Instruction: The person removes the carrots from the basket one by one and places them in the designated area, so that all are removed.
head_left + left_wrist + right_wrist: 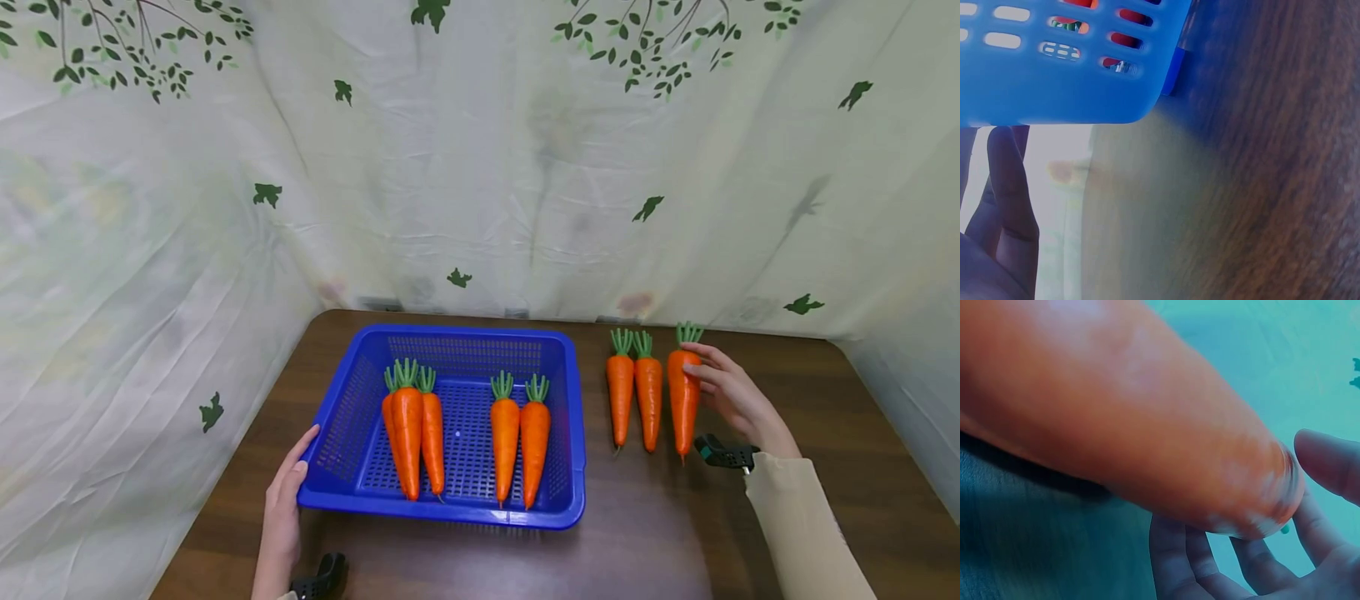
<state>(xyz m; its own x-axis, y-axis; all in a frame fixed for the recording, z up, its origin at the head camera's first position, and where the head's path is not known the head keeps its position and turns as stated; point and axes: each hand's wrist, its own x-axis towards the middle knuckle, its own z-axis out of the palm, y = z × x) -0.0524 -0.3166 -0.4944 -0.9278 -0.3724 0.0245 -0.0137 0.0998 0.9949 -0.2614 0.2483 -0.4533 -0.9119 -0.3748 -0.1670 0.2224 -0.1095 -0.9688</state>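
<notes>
A blue plastic basket [457,518] stands on the table with orange carrots in two groups: three at left [407,442] and a pair at right [505,450]. At its left rim is my left hand [283,487], fingers extended along the outside; a finger [1010,181] meets the basket's edge in the left wrist view. Right of the basket, my right hand [731,392] holds a carrot [682,408] near its green top. In the right wrist view, thumb and fingers lie around the carrot's [1147,425] thick end. Two more carrots [620,400] lie just left of it.
The brown wooden table [637,533] ends at the back against a pale curtain [487,167] printed with leaves. Black bands are on both wrists, the right one [725,452] close to the held carrot's tip.
</notes>
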